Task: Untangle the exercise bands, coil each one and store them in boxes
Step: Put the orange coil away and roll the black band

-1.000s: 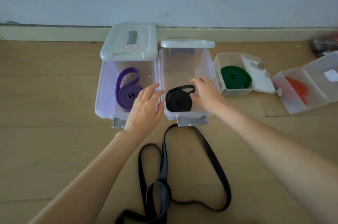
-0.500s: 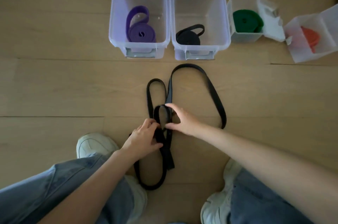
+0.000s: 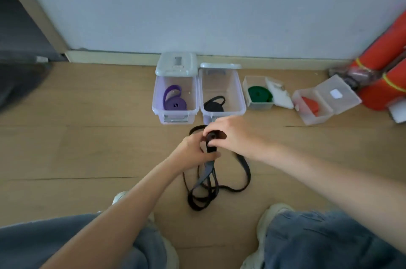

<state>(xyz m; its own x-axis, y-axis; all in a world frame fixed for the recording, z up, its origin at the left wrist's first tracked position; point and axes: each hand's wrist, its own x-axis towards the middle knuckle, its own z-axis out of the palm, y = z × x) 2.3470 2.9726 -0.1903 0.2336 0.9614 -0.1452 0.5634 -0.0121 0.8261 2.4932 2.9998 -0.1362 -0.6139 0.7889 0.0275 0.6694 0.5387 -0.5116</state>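
Observation:
A long black exercise band (image 3: 219, 183) hangs in tangled loops from both hands down to the wooden floor. My left hand (image 3: 193, 150) and my right hand (image 3: 228, 134) grip its top end, where a small coil shows between the fingers. Behind them stand open clear boxes: one (image 3: 158, 97) with a coiled purple band (image 3: 174, 103), one (image 3: 238, 93) with a coiled black band (image 3: 214, 105), a smaller one (image 3: 247, 84) with a green band (image 3: 259, 94), and a tilted one (image 3: 316, 115) with an orange band (image 3: 310, 104).
The boxes line the skirting board of a pale wall. Orange rolled mats (image 3: 386, 71) lean at the far right. A dark door (image 3: 19, 33) is at the left. My jeans-clad knees (image 3: 318, 244) and white shoes (image 3: 268, 213) flank the band at the bottom.
My hands left the black band's box, came down to the loose black band on the floor, then lifted its end. The view has tilted up and back.

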